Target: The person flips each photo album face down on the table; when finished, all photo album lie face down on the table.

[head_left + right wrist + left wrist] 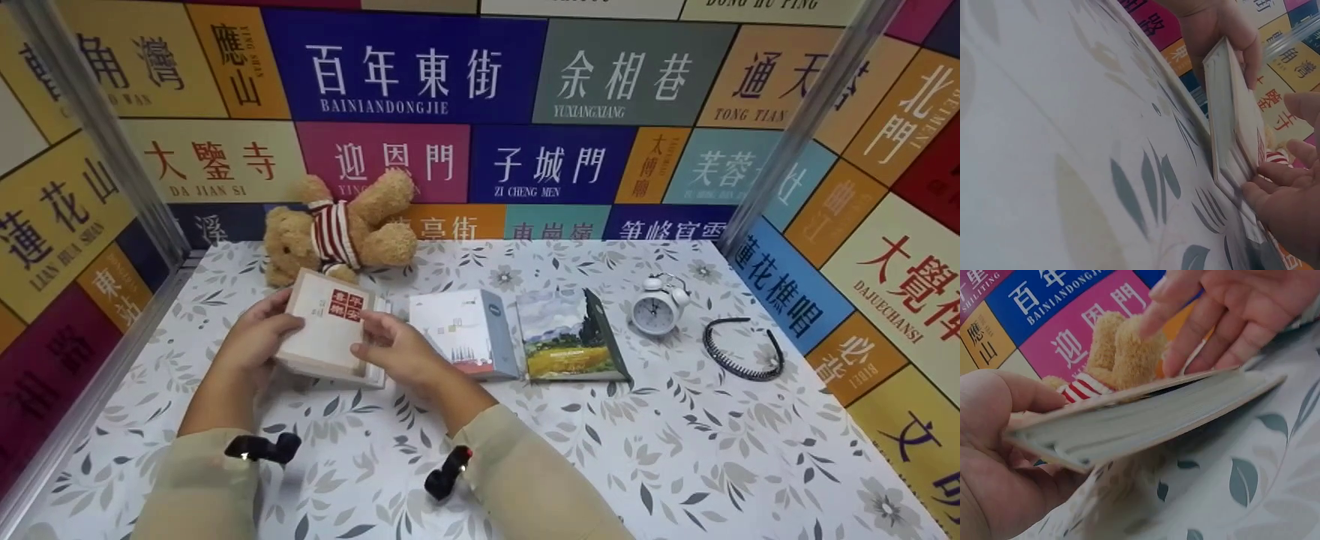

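A cream-covered book point(324, 330) with a red square of characters is tilted over the left part of the table. My left hand point(256, 330) grips its left side, the thumb on the cover and the fingers underneath. In the left wrist view the page edges of the book point(1162, 422) face the camera, and the cover stands slightly raised from the pages. My right hand point(405, 351) is at the book's right edge, fingers loosely extended. Its fingertips point(1252, 194) are right at that edge in the right wrist view.
Behind the book lies a teddy bear point(330, 232) in a striped shirt. To the right are a white box-like book point(450, 337), a landscape-covered book point(570, 337), a white alarm clock point(658, 306) and a black headband point(742, 367). Printed panels wall the floral table point(675, 450).
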